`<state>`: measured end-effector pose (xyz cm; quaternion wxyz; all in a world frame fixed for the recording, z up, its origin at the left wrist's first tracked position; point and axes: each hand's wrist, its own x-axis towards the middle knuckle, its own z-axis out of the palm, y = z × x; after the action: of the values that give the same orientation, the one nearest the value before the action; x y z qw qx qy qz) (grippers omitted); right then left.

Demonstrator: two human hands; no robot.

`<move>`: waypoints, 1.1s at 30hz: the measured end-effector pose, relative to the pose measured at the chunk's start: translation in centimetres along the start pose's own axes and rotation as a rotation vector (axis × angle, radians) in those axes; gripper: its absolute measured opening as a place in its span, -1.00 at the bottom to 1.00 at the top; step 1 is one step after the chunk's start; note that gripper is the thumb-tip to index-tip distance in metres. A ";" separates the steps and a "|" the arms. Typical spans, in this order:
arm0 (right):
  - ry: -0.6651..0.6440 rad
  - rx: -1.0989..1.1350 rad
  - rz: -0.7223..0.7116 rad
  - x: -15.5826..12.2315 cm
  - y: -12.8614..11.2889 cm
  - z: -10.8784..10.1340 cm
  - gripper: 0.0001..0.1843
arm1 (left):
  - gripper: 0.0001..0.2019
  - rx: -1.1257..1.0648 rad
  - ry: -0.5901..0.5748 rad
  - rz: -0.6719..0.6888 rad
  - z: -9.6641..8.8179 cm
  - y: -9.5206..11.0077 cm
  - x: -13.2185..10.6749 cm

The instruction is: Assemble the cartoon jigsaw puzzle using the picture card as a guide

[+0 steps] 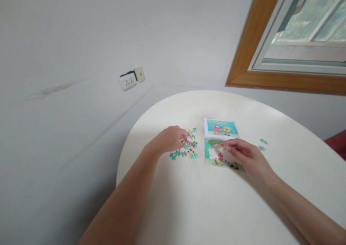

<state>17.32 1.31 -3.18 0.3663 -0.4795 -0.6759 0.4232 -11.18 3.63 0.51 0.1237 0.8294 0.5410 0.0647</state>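
My left hand (174, 137) reaches over a scatter of loose jigsaw puzzle pieces (191, 152), thumb and forefinger curved a little apart at the pile's edge. Teal, pink and yellow show on the pieces. Above a partly filled puzzle board (209, 161), my right hand (242, 153) pinches what looks like a small puzzle piece (223, 148), blurred at the fingertips. The board has pieces along its left side and bottom, with a pale bare area between. Its right part is hidden under my right hand. Adjoining the board's far edge is a cartoon picture sheet (221, 128).
A few teal pieces (262, 148) lie apart to the right on the round white table (186, 209). Behind it, the wall carries a power socket (128, 81). A wood-framed window (243, 66) is at the upper right, and something red (337, 144) shows past the table's right edge.
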 end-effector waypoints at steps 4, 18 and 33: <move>0.005 0.011 0.001 0.0 0.0 -0.1 -0.69 | -0.78 -0.018 0.024 0.005 0.3 -0.3 0.2; 0.005 0.039 0.001 0.1 0.3 -0.2 -0.66 | -0.81 -0.059 -0.015 -0.110 -0.1 -0.1 0.2; 0.012 0.056 0.006 0.1 0.0 0.1 -0.66 | -0.80 -0.588 0.179 -0.235 -0.7 0.4 1.2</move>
<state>17.26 1.39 -3.21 0.3822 -0.4736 -0.6603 0.4400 -10.50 4.61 1.27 0.3165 0.6810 0.6000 0.2758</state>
